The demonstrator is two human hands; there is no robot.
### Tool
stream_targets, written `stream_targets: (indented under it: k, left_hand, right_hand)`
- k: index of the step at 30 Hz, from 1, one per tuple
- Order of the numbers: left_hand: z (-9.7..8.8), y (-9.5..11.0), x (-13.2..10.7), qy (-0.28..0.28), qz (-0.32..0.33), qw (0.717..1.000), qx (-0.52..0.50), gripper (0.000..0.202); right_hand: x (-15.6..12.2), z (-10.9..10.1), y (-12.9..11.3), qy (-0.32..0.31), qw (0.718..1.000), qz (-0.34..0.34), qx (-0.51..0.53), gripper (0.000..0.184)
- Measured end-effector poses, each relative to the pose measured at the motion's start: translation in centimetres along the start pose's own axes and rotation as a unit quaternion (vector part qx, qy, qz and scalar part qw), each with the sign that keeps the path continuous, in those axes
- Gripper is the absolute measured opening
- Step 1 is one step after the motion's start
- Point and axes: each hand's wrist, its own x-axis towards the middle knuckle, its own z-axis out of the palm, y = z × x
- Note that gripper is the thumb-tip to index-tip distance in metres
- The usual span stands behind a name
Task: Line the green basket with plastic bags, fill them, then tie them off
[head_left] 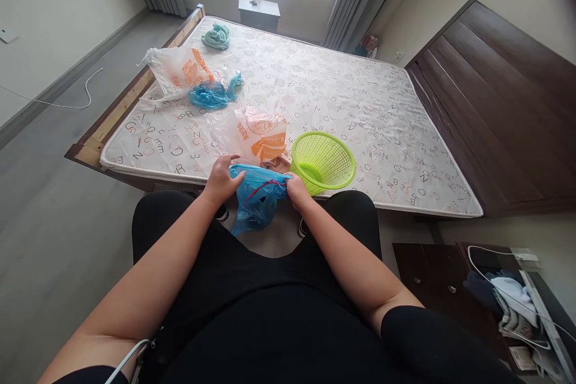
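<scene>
Both my hands hold a crumpled blue plastic bag with a red line across it, just off the near edge of a lettered white mattress. My left hand grips its upper left side, and my right hand pinches its right end. Beyond my left hand lies a white plastic bag with orange print. A lime-green plastic basket lies tilted on its side next to my right hand. Farther off are a similar printed bag, a blue plastic bag and a teal bundle.
A dark wooden headboard stands along the mattress's right side. A small dark nightstand stands at the far end below the window. At lower right, a dark cabinet holds folded cloth and a white cable. Grey floor lies to the left.
</scene>
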Motion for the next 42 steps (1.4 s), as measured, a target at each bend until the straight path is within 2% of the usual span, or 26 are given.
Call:
stream_targets:
  k: [1,3,6,7,10,14,17,21,24,27,30,32,34,37,42]
  left_hand:
    - [0.4,0.8,-0.4,0.007,0.042,0.999,0.013,0.038]
    - [1.4,2.1,-1.2,-0.040,0.098,0.994,0.010,0.026]
    - [3.6,2.7,-1.9,-0.177,0.136,0.974,-0.030,0.027]
    - [4.3,2.6,-2.0,-0.198,0.139,0.970,-0.033,0.026]
    - [5.6,1.6,-1.9,-0.188,0.127,0.974,-0.015,0.016]
    - [5.1,0.7,-1.0,-0.177,0.071,0.982,-0.006,0.017]
    - [3.8,0.5,-0.4,-0.154,0.015,0.988,-0.031,0.023]
    - [2.1,0.1,0.0,-0.107,-0.017,0.993,-0.039,0.024]
    - [1.7,0.0,0.0,-0.092,-0.022,0.995,-0.038,0.030]
    - [2.0,0.2,-0.3,-0.115,-0.016,0.990,-0.077,0.046]
    - [2.7,0.3,-0.7,-0.176,-0.006,0.977,-0.123,0.062]
    - [3.1,0.5,-0.9,-0.210,0.005,0.969,-0.128,0.064]
    - [3.3,0.6,-1.2,-0.228,0.017,0.966,-0.119,0.061]
    - [2.9,0.9,-1.3,-0.196,0.024,0.974,-0.107,0.054]
    - [1.1,0.8,-0.3,-0.028,-0.004,0.996,-0.085,0.044]
  right_hand:
    - [0.0,0.2,-0.1,0.006,0.999,0.025,0.042,0.011]
    - [-0.2,0.8,-0.3,0.003,0.991,0.065,0.118,0.011]
    - [-1.0,1.7,-0.8,-0.065,0.985,0.028,0.159,0.017]
    - [-1.4,2.0,-1.0,-0.089,0.982,0.009,0.163,0.020]
    - [-2.4,2.7,-1.4,-0.143,0.974,-0.011,0.176,0.037]
    - [-2.2,2.5,-1.7,-0.158,0.973,-0.014,0.169,0.049]
    - [-1.1,1.3,-1.6,-0.114,0.984,-0.037,0.133,0.050]
    - [-0.2,-0.4,-1.7,-0.019,0.991,-0.114,0.069,0.043]
    - [-0.8,-0.8,-2.1,0.054,0.984,-0.172,-0.005,0.033]
    - [-2.0,-0.3,-2.7,0.094,0.963,-0.233,-0.100,0.029]
    - [-3.0,0.7,-3.1,0.024,0.943,-0.279,-0.180,0.028]
    - [-3.3,1.4,-3.1,-0.023,0.935,-0.288,-0.206,0.025]
    - [-3.3,1.9,-2.8,-0.033,0.934,-0.285,-0.212,0.020]
    - [-2.8,1.9,-2.2,-0.022,0.940,-0.287,-0.184,0.014]
    - [-1.6,0.6,-2.0,0.026,0.959,-0.258,-0.112,0.019]
